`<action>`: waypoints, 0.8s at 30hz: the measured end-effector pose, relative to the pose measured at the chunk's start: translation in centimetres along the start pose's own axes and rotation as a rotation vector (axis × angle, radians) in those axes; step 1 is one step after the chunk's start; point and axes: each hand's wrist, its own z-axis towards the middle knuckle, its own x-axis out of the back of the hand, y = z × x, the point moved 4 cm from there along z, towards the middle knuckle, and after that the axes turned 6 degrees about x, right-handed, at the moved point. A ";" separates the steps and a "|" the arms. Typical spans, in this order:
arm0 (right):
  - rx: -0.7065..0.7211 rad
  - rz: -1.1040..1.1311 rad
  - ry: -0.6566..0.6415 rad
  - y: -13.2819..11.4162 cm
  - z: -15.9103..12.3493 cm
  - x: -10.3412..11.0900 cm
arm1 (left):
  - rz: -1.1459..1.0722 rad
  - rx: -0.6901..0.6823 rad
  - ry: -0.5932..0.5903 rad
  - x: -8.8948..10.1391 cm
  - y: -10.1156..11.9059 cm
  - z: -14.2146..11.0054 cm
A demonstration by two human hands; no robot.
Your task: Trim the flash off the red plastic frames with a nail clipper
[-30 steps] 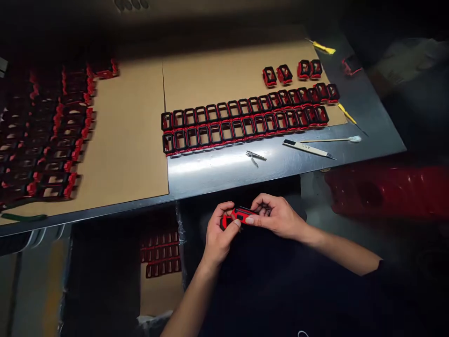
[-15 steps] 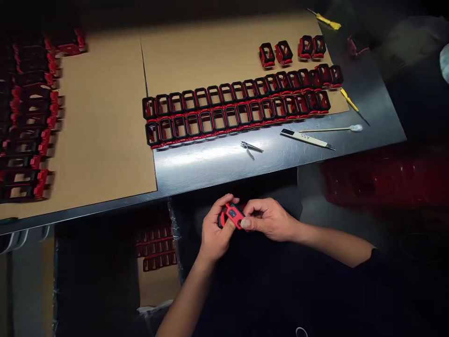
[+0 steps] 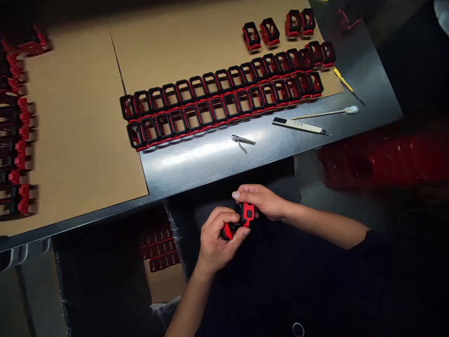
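Observation:
In front of my dark clothing, below the table edge, I hold a small red-and-black plastic frame [image 3: 249,214]. My left hand [image 3: 218,239] grips it from the left, with the thumb under its lower end and the fingers curled over. My right hand [image 3: 264,202] is closed at its upper right side, thumb and forefinger together near the top edge. The red face with a dark square opening points up at me. The fingers hide part of the frame. Similar frames [image 3: 218,108] stand in two long rows on the brown cardboard [image 3: 80,126] above.
On the metal table [image 3: 196,164] lie a nail clipper [image 3: 242,140], a white pen-like knife [image 3: 301,126], a cotton swab [image 3: 324,113] and a yellow-handled tool [image 3: 345,82]. More frames [image 3: 23,154] line the left side. Others [image 3: 163,260] sit below the table. A red object [image 3: 382,159] is at right.
The frame has been turned between my hands, so its red face stands more upright. My right hand has shifted up and its thumb has left the red face. The camera view has tilted.

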 end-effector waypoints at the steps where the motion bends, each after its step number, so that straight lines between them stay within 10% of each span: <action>1: -0.002 -0.013 0.002 0.0 0.0 0.0 | 0.010 0.037 0.002 -0.1 -0.1 -0.1; 10: 0.050 -0.282 0.047 -1.2 -0.2 -0.4 | 0.053 0.034 -0.059 -0.4 -0.1 -0.4; 24: 0.076 0.019 -0.189 -0.7 -3.9 1.6 | 0.079 -0.007 -0.007 0.1 0.0 -1.0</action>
